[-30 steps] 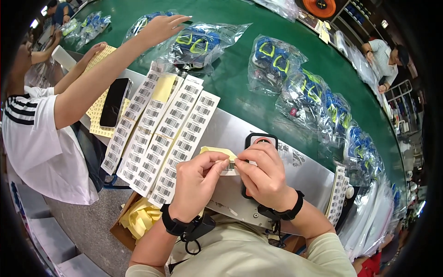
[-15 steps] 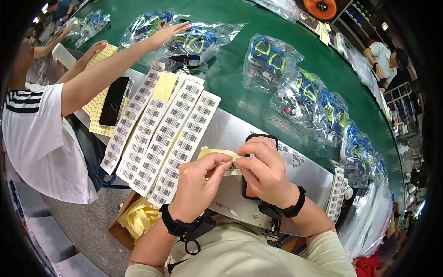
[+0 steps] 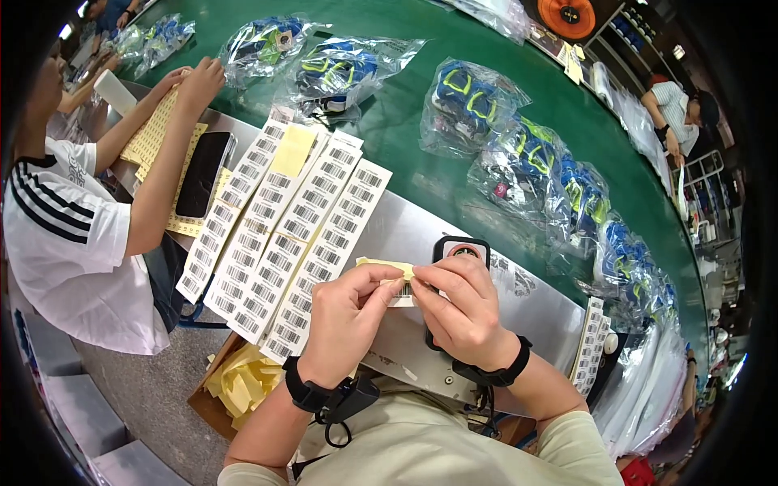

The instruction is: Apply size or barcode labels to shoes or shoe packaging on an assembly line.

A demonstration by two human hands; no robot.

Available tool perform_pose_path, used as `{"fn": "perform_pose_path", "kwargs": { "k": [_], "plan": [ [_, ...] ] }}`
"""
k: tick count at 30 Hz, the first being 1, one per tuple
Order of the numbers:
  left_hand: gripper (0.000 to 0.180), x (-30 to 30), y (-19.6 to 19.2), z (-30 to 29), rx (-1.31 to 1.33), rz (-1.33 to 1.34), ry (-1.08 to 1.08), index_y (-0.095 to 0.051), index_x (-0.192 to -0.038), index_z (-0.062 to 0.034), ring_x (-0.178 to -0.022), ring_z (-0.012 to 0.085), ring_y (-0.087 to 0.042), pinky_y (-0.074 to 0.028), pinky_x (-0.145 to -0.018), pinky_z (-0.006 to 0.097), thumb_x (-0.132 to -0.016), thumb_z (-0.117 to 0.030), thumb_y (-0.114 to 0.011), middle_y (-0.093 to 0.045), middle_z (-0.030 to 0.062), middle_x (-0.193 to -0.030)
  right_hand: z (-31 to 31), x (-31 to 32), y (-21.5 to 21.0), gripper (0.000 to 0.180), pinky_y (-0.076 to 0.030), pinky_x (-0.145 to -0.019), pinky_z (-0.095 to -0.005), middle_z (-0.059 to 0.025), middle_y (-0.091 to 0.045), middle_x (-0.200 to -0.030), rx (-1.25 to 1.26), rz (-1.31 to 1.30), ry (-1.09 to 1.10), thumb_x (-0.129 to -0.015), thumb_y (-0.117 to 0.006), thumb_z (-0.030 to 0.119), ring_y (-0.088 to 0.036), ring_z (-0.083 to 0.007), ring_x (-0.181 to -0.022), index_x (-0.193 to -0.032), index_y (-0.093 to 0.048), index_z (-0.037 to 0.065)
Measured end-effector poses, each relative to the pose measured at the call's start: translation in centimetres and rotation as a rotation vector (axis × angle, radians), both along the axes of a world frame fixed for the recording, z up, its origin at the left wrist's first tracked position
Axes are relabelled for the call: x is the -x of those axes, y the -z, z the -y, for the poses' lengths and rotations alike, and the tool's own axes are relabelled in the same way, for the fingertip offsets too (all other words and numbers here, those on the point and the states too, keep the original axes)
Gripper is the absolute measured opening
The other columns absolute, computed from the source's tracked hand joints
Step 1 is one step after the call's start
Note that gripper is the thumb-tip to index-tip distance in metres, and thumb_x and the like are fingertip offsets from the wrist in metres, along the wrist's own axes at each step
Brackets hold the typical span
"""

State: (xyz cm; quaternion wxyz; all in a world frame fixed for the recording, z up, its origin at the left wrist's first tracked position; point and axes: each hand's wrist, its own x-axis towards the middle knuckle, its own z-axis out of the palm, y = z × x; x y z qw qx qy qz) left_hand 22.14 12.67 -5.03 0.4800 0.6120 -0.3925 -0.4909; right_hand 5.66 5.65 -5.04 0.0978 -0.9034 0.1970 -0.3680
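Though narrow, both grips [image 3: 342,320] [image 3: 468,304] on label [image 3: 401,295]

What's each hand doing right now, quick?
Left hand: closed, pinching a small yellow-backed label strip.
Right hand: closed, pinching at the same strip's edge.

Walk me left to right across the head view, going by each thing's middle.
Co-worker's white shirt → black phone → barcode sheets → left hand → small label at the fingertips → right hand → narrow barcode strips → stacked clear plastic.
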Motion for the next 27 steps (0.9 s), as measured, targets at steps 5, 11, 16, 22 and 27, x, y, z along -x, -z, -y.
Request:
{"fn": "perform_pose_path", "kwargs": {
  "k": [5, 11, 16, 22, 27],
  "plan": [
    [0.013, 0.0, -0.4, 0.0, -0.002, -0.047, -0.052, -0.066, -0.1, 0.0058, -0.077, 0.0078, -0.065, -0.055, -0.069, 0.021, -0.09, -0.001, -0.061, -0.07, 0.0068, -0.084, -0.3, -0.1, -0.1, 0.027, -0.05, -0.073, -0.0401, -0.0143, -0.064, -0.099, -0.002, -0.01, 0.009, -0.063, -0.069, -0.001, -0.059, -0.0275, -0.086, -0.09, -0.066, -0.006],
    [0.025, -0.3, 0.3, -0.3, 0.033, -0.012, 0.085, -0.059, -0.113, 0.0072, -0.091, 0.0109, -0.065, -0.054, -0.079, 0.023, -0.088, 0.005, -0.06, -0.068, 0.0105, -0.1, -0.2, 0.0, -0.1, 0.023, -0.048, -0.078, -0.0403, -0.0147, -0.06, -0.106, -0.271, 0.02, 0.006, -0.07, -0.07, -0.003, -0.058, -0.0312, -0.092, -0.091, -0.061, -0.004],
    [0.032, 0.0, 0.7, -0.3, -0.035, -0.025, 0.16, -0.053, -0.12, 0.0075, -0.101, 0.013, -0.063, -0.053, -0.085, 0.025, -0.088, 0.008, -0.058, -0.064, 0.0125, -0.11, 0.8, -0.2, 0.3, 0.017, -0.046, -0.082, -0.0413, -0.0146, -0.057, -0.106, -0.401, -0.014, 0.003, -0.072, -0.067, -0.004, -0.056, -0.0333, -0.097, -0.085, -0.056, -0.002],
    [0.041, -0.6, 1.1, 0.1, -0.034, -0.256, 0.133, -0.046, -0.128, 0.0068, -0.107, 0.016, -0.061, -0.052, -0.09, 0.028, -0.088, 0.012, -0.051, -0.06, 0.0141, -0.119, 0.2, -0.1, -0.2, 0.02, -0.047, -0.079, -0.0436, -0.015, -0.057, -0.102, -0.145, -0.042, -0.088, -0.067, -0.067, -0.004, -0.057, -0.0325, -0.094, -0.082, -0.055, -0.002],
    [0.044, -0.6, 0.6, 0.1, -0.019, -0.152, 0.167, -0.045, -0.13, 0.0064, -0.104, 0.0162, -0.063, -0.052, -0.086, 0.027, -0.087, 0.012, -0.051, -0.062, 0.0133, -0.117, 0.8, 0.3, -1.1, 0.02, -0.047, -0.076, -0.0437, -0.0154, -0.058, -0.102, -0.112, -0.003, -0.065, -0.069, -0.068, -0.005, -0.058, -0.0322, -0.09, -0.083, -0.055, -0.002]
  ]
}}
